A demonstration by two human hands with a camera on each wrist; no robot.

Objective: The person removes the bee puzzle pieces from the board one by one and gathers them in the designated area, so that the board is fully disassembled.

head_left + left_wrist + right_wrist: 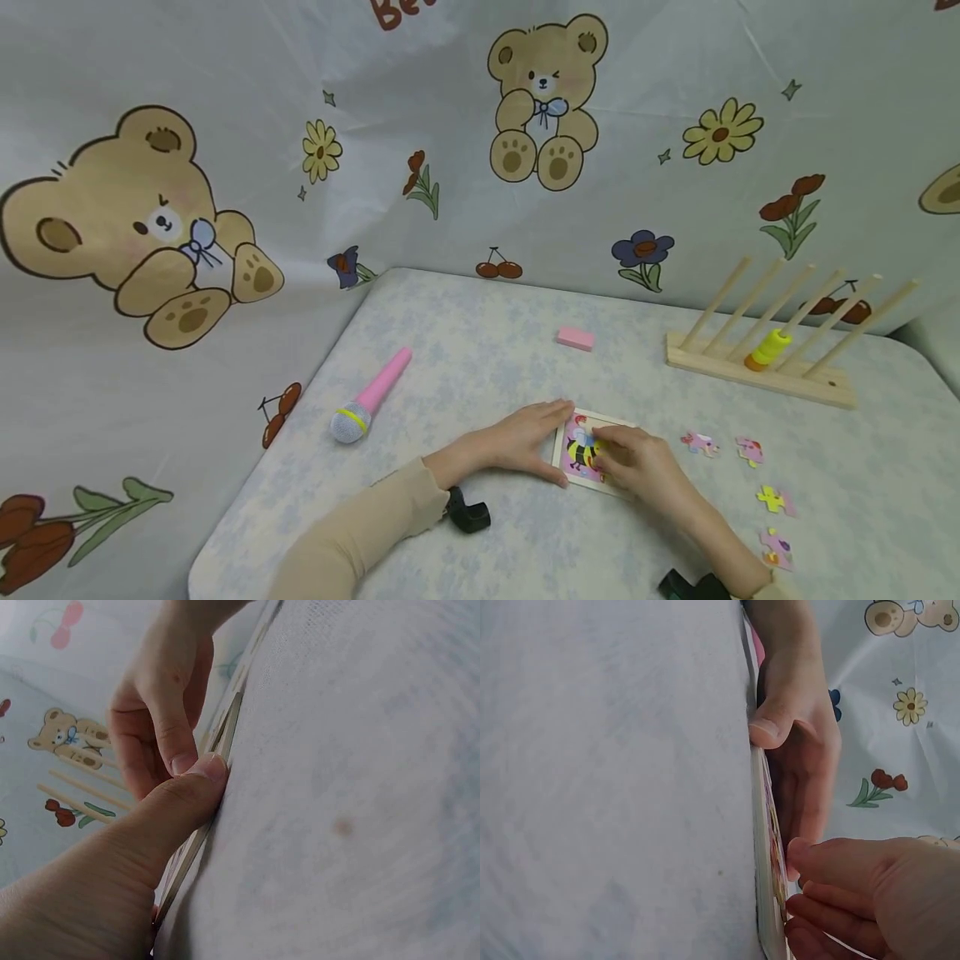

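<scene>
our left hand (525, 440) grips the rectangular pale wooden puzzle tray (603, 417) by its edges on the white table (465, 333); whether our right hand (648, 464), over its yellow-and-black bee (581, 454), pinches anything, we cannot tell. we're likely fitting pieces; next should come a loose pink jigsaw piece (751, 451).

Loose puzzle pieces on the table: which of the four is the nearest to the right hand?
It is the leftmost loose piece, mostly pink, beside the right hand; the other three pieces lie farther to the right.
</scene>
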